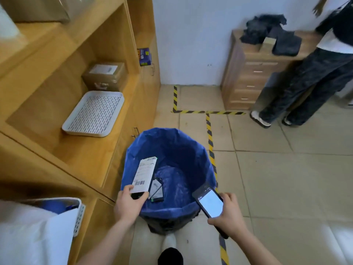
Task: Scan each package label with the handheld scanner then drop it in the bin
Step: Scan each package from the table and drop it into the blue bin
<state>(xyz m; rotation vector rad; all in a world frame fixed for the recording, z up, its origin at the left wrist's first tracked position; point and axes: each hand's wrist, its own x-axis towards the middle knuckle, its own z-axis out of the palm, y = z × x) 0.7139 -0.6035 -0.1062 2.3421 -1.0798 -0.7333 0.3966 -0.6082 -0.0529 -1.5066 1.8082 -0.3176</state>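
My left hand [128,203] grips the near end of a slim package [143,175] with a white barcode label, holding it over the left rim of the bin [198,148], which has a blue liner. A dark package [157,190] lies inside the bin at the bottom. My right hand [230,214] holds the handheld scanner [209,202], a phone-like device with a lit white screen, over the bin's right near rim. A brown cardboard box [104,75] with a white label sits on the wooden shelf to the left.
A white slotted tray [94,113] lies on the shelf [47,111]. A white basket [77,213] stands at lower left. Another person [313,77] stands by a wooden drawer cabinet [246,73] at the far right. Yellow-black tape [210,138] marks the tiled floor.
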